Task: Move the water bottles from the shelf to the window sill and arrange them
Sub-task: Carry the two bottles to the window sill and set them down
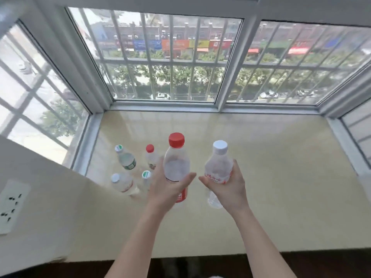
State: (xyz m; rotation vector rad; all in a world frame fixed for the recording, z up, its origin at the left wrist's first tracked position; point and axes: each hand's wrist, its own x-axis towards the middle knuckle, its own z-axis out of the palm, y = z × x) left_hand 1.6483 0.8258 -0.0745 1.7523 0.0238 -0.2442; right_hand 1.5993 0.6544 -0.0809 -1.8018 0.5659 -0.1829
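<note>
Left hand [168, 189]: closed around the body of a red-capped bottle [176, 167], clear ribbed plastic with a red label band low on it, held upright above the window sill [281, 167]. Right hand [226, 185]: wrapped round a white-capped bottle [218, 165], clear plastic with a red-printed label, held upright just beside the first.

Standing on the sill near its left edge, four smaller clear bottles in a loose square: green-capped bottle with dark green label [125, 157], small red-capped bottle [150, 156], white-capped bottle with red label [122, 182], and a second green-capped bottle [146, 178] partly hidden behind the left hand.

Sill: smooth, glossy, cream stone-like slab. White-framed bay window [166, 63] with bars surrounds it on three sides. White wall socket [12, 205] at lower left.
</note>
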